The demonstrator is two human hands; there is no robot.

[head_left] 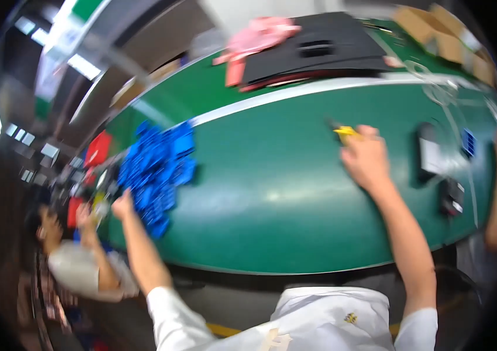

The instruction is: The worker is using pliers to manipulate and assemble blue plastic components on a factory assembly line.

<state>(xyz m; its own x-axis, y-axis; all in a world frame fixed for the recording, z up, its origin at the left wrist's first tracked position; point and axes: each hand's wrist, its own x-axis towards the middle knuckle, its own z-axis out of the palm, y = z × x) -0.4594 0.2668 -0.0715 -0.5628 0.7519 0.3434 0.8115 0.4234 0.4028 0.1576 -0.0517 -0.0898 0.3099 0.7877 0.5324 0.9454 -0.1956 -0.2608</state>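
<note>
A heap of small bright blue plastic pieces lies at the left of the green table. My left hand is at the near left edge of this heap; motion blur hides what its fingers do. Farther right, above the tabletop, my right hand is closed around a small yellow tool with a dark, thin tip pointing away to the left. The blur leaves the tool's exact kind unclear.
Beyond a pale strip, black flat panels lie with a pink bag. To the right are a black-and-white device, a small black box, a blue piece and white cables. Another person works at left.
</note>
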